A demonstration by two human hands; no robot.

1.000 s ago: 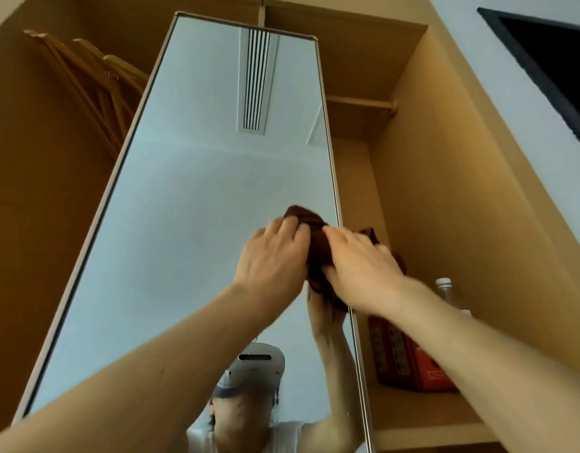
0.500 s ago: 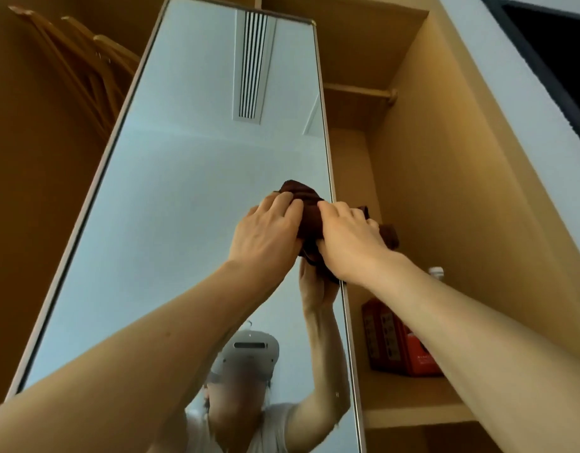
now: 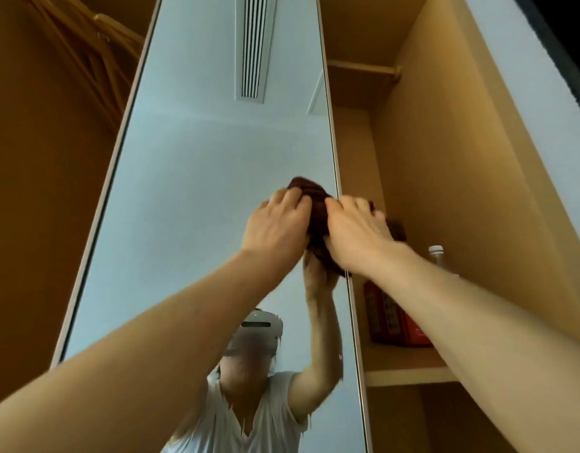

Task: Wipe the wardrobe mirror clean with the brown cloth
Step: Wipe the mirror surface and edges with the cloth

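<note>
Pressing the bunched cloth (image 3: 314, 204) against the mirror (image 3: 200, 174) near its right edge, the left hand (image 3: 275, 230) and right hand (image 3: 354, 233) both gripped it with curled fingers. Flattening the cloth and keeping even pressure would likely have covered more mirror per stroke.

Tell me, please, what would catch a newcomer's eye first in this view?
The left hand and right hand stand out first, gripping a bunched brown cloth against the tall mirror, near its right edge. To the right, a red box and a clear bottle stand on the wardrobe shelf. Wooden hangers hang at the upper left.
</note>
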